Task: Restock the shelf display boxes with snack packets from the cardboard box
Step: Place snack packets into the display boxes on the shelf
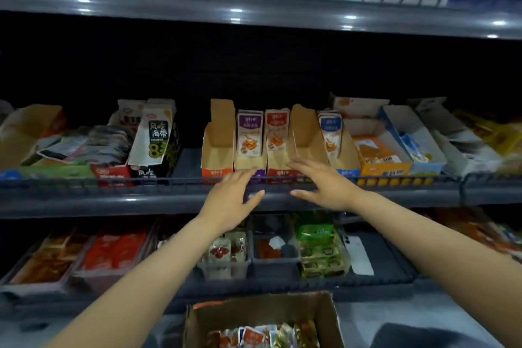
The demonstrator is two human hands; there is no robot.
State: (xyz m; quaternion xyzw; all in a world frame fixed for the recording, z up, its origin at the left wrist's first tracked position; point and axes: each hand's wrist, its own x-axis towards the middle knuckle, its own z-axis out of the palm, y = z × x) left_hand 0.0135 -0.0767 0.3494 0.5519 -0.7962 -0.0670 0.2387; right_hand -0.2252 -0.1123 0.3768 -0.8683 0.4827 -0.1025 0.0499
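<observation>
Both hands are flat and spread, holding nothing. The left hand point(233, 196) has its fingertips at the front of the purple display box point(250, 162), and the right hand point(322, 183) is at the red display box point(278, 161) beside it. Both boxes run near to far behind the shelf rail point(169, 182). An empty orange box point(217, 147) stands just left. The snack packets point(254, 335) lie in the cardboard box point(254, 309), near and below, between the forearms.

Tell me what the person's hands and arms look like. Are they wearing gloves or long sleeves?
No gloves! The bare left hand and bare right hand wear nothing, and I can see no rings, watch or bracelet. The left forearm and right forearm are uncovered right to the picture's edge, so no sleeves show either.
</observation>
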